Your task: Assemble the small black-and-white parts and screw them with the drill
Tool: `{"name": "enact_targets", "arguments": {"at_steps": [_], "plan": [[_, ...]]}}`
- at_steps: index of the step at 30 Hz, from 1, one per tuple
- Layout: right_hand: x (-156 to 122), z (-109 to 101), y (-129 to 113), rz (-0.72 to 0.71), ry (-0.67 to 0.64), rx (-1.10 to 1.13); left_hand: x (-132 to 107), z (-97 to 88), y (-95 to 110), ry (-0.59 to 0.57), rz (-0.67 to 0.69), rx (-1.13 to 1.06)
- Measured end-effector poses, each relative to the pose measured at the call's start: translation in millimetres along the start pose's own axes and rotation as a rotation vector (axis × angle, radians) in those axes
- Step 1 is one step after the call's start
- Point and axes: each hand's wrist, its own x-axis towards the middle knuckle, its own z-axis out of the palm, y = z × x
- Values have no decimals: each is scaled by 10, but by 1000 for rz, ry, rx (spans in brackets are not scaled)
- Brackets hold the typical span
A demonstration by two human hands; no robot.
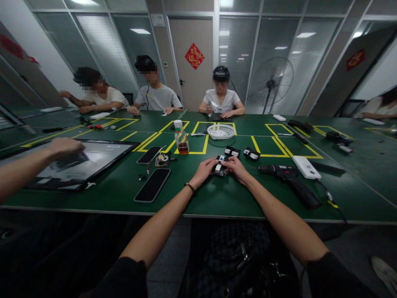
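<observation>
Both my hands meet on a small black device with a white part [219, 167] resting on the green table [217, 198]. My left hand [205, 168] grips its left side, fingers curled; a dark bead bracelet sits on that wrist. My right hand [236, 166] pinches its right side. Two similar small black-and-white parts [232, 152] [252, 154] lie just beyond my hands.
A black power drill [290, 178] and white box [306, 167] lie to the right. Two phones [153, 184] [149, 155], a small gadget [162, 159], a tea bottle [181, 138] and a white basket [221, 131] lie left and ahead. A neighbour's hand [63, 145] rests on a large tablet [93, 159]. Several people sit opposite.
</observation>
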Motion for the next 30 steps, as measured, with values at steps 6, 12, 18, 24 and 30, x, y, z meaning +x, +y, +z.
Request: {"name": "enact_targets", "arguments": {"at_steps": [6, 12, 18, 24, 30], "plan": [[-7, 8, -51, 10, 10, 25, -21, 8, 42, -57, -10, -57], [-5, -5, -35, -3, 4, -1, -20, 7, 49, -49, -26, -24], [-8, -32, -5, -43, -32, -60, -5, 38, 37, -14, -2, -6], [42, -43, 15, -34, -43, -158, 31, 5, 86, 59, 50, 164], [-191, -250, -267, -75, -176, -314, 290, -282, 234, 176, 92, 641]]}}
